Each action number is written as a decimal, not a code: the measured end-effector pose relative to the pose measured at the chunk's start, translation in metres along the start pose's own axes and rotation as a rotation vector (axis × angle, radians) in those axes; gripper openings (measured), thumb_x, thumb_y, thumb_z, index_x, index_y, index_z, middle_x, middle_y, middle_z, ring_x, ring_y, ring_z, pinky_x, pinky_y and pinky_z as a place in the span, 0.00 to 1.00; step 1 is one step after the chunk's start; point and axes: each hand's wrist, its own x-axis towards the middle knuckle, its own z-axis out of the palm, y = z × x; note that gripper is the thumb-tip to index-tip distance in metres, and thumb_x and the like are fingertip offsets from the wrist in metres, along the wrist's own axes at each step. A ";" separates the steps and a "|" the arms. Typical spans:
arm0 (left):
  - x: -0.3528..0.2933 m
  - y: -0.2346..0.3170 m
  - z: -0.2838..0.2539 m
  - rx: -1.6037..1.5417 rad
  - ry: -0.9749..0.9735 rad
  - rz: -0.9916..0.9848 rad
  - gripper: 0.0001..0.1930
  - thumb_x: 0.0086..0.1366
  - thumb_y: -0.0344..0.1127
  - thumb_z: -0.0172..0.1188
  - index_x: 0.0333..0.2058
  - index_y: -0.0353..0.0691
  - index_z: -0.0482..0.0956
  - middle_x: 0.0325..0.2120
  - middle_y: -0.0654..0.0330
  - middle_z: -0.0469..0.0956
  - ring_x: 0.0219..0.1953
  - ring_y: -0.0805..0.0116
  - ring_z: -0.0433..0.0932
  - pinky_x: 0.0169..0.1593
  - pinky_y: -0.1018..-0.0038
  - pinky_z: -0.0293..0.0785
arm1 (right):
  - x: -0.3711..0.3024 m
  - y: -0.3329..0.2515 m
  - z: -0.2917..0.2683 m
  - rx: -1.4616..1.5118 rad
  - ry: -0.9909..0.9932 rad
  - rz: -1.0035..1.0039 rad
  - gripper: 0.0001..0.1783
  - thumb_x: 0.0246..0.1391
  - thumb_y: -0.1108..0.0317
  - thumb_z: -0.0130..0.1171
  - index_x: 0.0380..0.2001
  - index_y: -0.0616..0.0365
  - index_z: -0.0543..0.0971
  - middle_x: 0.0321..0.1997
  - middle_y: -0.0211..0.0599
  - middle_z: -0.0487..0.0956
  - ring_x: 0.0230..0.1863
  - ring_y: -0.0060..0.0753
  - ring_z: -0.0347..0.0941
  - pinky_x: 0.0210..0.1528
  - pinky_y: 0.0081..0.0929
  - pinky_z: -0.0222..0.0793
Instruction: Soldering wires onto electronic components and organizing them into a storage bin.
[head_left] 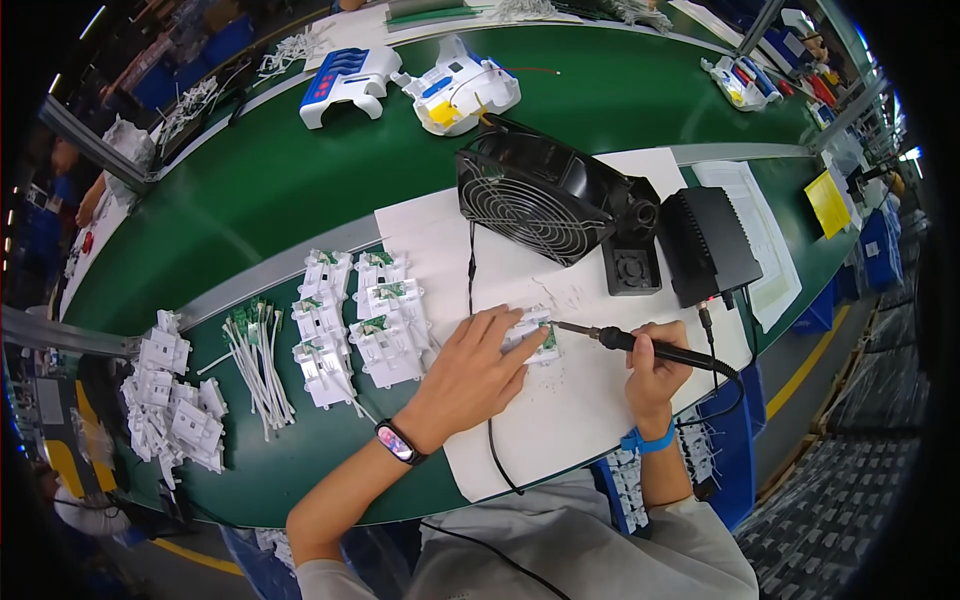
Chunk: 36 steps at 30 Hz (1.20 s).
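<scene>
My left hand (470, 368) presses down on a small white plastic part with a green circuit board (540, 338), holding it flat on a white paper sheet (560, 420). In my right hand (655, 372) is a black-handled soldering iron (640, 345); its metal tip points left and meets the board's right edge. A black cable runs from the iron's handle down past my right wrist, which wears a blue band. My left wrist wears a dark watch band.
A black fan (545, 195) and a black soldering station (708, 245) stand behind the paper. Rows of white parts with boards (360, 315), a bundle of white wires (258, 365) and a pile of white housings (170, 400) lie left. White-and-blue casings (350, 80) sit on the green belt (260, 180).
</scene>
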 end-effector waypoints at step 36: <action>0.004 -0.008 -0.014 -0.200 -0.100 -0.051 0.23 0.62 0.25 0.61 0.56 0.47 0.80 0.60 0.50 0.71 0.64 0.46 0.67 0.64 0.58 0.68 | -0.001 -0.003 -0.012 0.053 0.020 -0.086 0.06 0.58 0.74 0.60 0.29 0.63 0.74 0.23 0.35 0.77 0.21 0.18 0.65 0.24 0.18 0.60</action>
